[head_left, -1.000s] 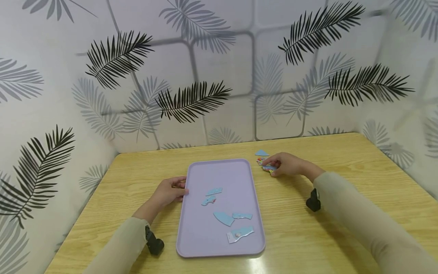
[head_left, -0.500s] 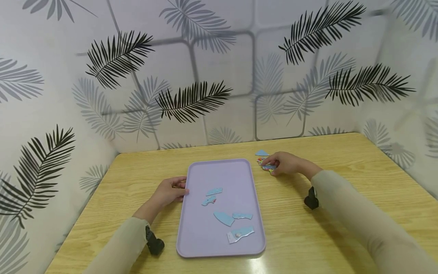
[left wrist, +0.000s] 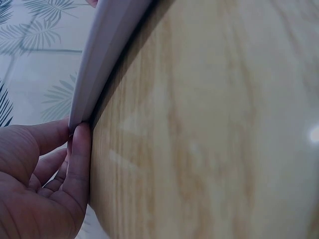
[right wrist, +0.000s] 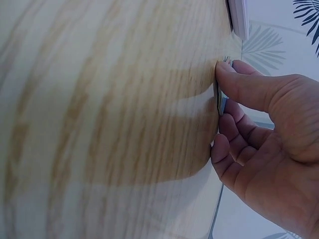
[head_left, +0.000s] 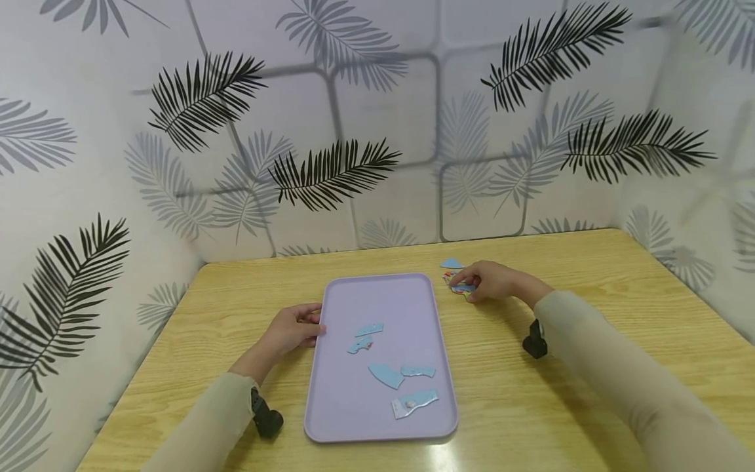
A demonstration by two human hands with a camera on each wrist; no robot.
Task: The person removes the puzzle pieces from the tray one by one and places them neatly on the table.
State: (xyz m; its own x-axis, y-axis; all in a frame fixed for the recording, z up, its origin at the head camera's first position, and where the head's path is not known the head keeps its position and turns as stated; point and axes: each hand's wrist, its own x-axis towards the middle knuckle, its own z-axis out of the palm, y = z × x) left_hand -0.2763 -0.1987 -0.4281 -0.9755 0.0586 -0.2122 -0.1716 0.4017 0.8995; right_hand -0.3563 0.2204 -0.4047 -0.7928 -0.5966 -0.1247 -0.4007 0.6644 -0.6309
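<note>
On the wooden table lies a lilac tray (head_left: 380,298) with several flat, light-blue puzzle pieces (head_left: 386,376) spread over its middle and near half. My left hand (head_left: 289,331) holds the tray's left rim, the thumb at the edge and the fingers against its side, as the left wrist view also shows. Beyond the tray's right side, my right hand (head_left: 495,280) pinches a colourful puzzle piece (head_left: 463,288) between thumb and fingers, close over the tabletop. In the right wrist view that piece (right wrist: 221,102) appears edge-on, mostly hidden by the thumb. Another multicoloured piece (head_left: 447,278) lies right at the fingertips.
A blue triangular piece (head_left: 451,263) lies just behind the right hand, near the table's back edge. A wall with a leaf pattern (head_left: 383,131) closes off the back and both sides. The bare wooden table (head_left: 531,393) extends to the right of the tray.
The right forearm has shifted slightly left, with the hand staying at the colourful pieces. The left hand and the tray keep their places.
</note>
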